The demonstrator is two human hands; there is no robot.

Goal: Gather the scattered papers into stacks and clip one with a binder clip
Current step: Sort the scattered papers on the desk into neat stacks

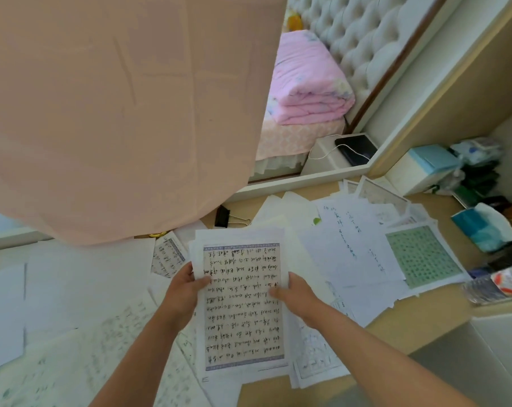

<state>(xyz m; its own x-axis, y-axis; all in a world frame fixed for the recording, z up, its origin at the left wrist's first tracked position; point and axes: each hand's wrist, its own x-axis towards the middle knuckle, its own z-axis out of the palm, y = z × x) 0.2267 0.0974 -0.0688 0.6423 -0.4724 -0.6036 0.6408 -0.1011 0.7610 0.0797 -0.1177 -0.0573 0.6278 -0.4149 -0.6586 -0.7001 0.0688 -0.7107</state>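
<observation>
Head view. I've got both hands on one stack of papers (244, 306), held over the middle of the tabletop (396, 327). The left hand (187, 289) pinches the stack's left edge, thumb on top and fingers curled under. The right hand (296, 292) does the same on the right edge, thumb across the top sheet. Both sets of fingers are clamped on the stack.

The top sheet has a blue-grey patterned border around a pale field filled with rows of dark handwriting, which runs sideways from where I look. The sheets under it are not squared up, and white edges stick out at the top and right. I can't tell whether the stack's near end rests on the sheets below.

The binder clip (222, 216) is black with silver wire handles. It lies on bare tabletop just beyond the stack's far edge, near the hem of a pink cloth (116, 113), with no hand on it.

Loose papers (72, 289) cover the tabletop left and right, overlapping at odd angles. A green grid sheet (422, 255) lies at the right, near a teal tissue pack (481, 227). Beyond, a folded pink quilt (307, 83) sits on a bed (293, 136).
</observation>
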